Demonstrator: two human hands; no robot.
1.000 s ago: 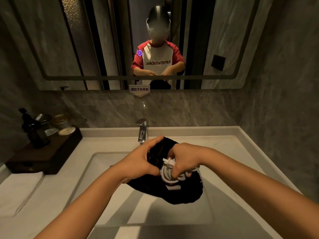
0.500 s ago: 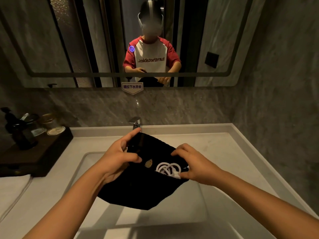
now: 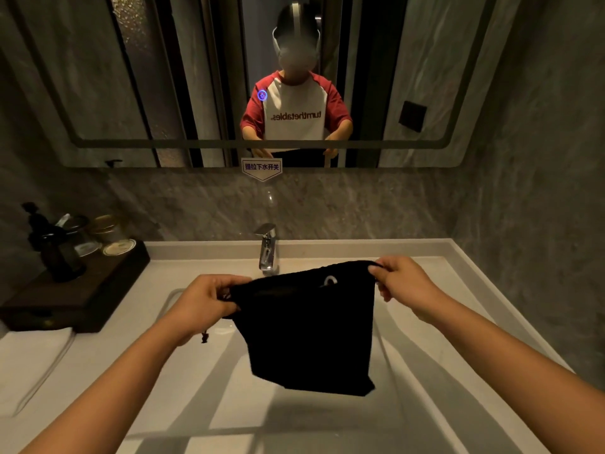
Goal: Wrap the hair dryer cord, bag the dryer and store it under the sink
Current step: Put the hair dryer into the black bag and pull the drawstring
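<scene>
A black drawstring bag (image 3: pixel 309 332) hangs upright over the white sink basin (image 3: pixel 327 417). My left hand (image 3: pixel 204 298) grips the left end of the bag's mouth, and a short knotted drawstring end (image 3: pixel 205 337) dangles below it. My right hand (image 3: pixel 401 281) pinches the right end of the mouth. The two hands hold the mouth stretched wide between them. A small loop of white cord (image 3: pixel 328 280) peeks out at the top right of the mouth. The hair dryer itself is hidden inside the bag.
A chrome faucet (image 3: pixel 267 245) stands just behind the bag. A dark wooden tray (image 3: pixel 70 296) at the left holds a dark pump bottle (image 3: pixel 52 244) and jars. A white towel (image 3: pixel 29 368) lies left of the basin. A wall mirror reflects me.
My hands moved apart to the two ends of the bag's mouth and lifted it, so the bag now hangs upright. The white cord coil dropped almost fully inside.
</scene>
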